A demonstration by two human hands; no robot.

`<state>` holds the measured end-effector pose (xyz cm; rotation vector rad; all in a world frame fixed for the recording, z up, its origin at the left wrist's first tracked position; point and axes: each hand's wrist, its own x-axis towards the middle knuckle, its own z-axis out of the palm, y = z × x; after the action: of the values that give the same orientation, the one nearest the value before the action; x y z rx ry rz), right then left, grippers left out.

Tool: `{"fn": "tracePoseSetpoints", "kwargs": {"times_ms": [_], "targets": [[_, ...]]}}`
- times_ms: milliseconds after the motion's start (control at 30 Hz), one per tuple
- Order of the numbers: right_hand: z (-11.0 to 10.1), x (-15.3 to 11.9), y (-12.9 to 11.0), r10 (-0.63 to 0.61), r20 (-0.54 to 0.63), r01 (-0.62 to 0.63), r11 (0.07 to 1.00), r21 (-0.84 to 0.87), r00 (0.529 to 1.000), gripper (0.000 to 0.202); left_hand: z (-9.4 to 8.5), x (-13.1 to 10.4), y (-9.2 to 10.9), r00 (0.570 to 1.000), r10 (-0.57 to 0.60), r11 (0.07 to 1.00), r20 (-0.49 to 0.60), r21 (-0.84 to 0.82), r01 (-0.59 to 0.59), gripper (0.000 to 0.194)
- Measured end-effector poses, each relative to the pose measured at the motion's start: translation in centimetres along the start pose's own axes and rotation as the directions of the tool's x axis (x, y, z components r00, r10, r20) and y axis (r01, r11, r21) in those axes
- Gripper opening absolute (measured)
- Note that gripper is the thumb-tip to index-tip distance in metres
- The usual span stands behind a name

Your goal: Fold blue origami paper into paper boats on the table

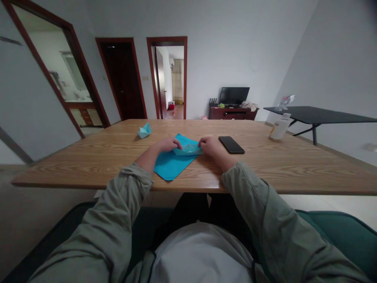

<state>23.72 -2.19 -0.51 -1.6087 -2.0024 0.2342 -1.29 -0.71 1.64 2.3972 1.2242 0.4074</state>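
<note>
Folded paper (189, 149), lt blue, is held up over a blue paper sheet (172, 167) on the desk (118, 165); can't tell if they touch. L grip (168, 144) closed down to a pinch on its L end; R grip (209, 145) same on R end, exact finger gap too small to read. Handling (est.): v. light, thin, stiffish along creases, soft elsewhere; prob crushes/tears easily, may slide on wood. Best hold: thumb + fingertip at the ends, low force, off the mid peak. Outward: phone (231, 144) just R of R grip, paper boat (144, 131) fwd-L, translucent bottle (279, 127) well R.
</note>
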Motion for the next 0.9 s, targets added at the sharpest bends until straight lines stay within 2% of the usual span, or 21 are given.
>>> {"fn": "tracePoseSetpoints", "kwargs": {"times_ms": [333,433,633,800,900], "targets": [[0.2,0.3,0.4,0.000,-0.015,0.000,1.000,0.015,1.000,0.029,0.0,-0.2,0.4,0.998,0.021,1.000,0.063,-0.020,-0.019,0.040],[-0.2,-0.1,-0.1,-0.005,0.014,0.005,0.999,-0.037,1.000,0.029,0.0,-0.2,0.3,0.998,0.024,0.999,0.053,-0.032,-0.023,0.040],[-0.8,-1.2,-1.5,-0.128,0.049,0.136,0.958,-0.253,0.991,0.030,0.2,-0.2,0.3,0.999,0.039,0.999,0.032,-0.029,-0.039,0.038],[-0.8,-1.4,-1.6,-0.127,0.062,0.138,0.965,-0.223,0.990,0.031,0.2,-0.1,0.5,0.990,0.139,0.990,-0.028,-0.007,-0.139,0.034],[-0.9,-1.4,-1.4,-0.101,0.063,0.111,0.974,-0.199,0.993,0.031,0.2,-0.2,0.7,0.998,0.060,0.998,-0.002,-0.005,-0.060,0.037]]}}
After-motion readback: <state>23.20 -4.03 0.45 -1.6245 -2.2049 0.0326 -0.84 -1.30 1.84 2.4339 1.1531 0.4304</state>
